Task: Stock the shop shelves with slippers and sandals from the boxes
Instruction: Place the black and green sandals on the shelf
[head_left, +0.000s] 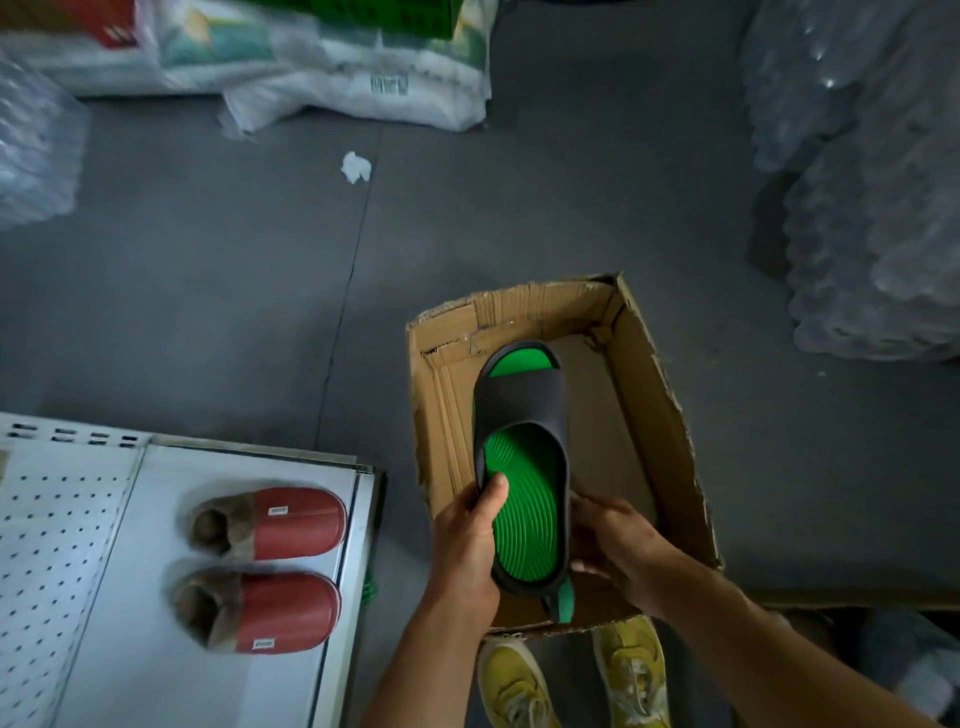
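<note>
**Green slide held over the box, shelf waiting on the left**

Both hands hold one slide sandal (524, 467) above the open cardboard box (670, 415). Left hand (467, 545) grips its heel end from the left side, the thumb pressed on the ribbed green footbed, the other fingers curled under the sole. Right hand (618, 551) cups the heel from the right side and below; its fingertips are hidden, so how firmly it pinches I cannot tell. Under the heel a second green-edged sandal (563, 603) shows, only a small part.

The long axis of the sandal runs away from the person, toe at the far end, heel in the hands. Both forearms come up from the near edge, the left one nearer to the shelf (156, 623).

That white shelf lies to the left of the box, and a pair of red slippers (270, 566) sits near its right edge. I judge the coming move goes leftward, and the left hand is better placed to carry it.

Farther on the floor lie a crumpled paper (356, 166) and white sacks (363, 88).
</note>
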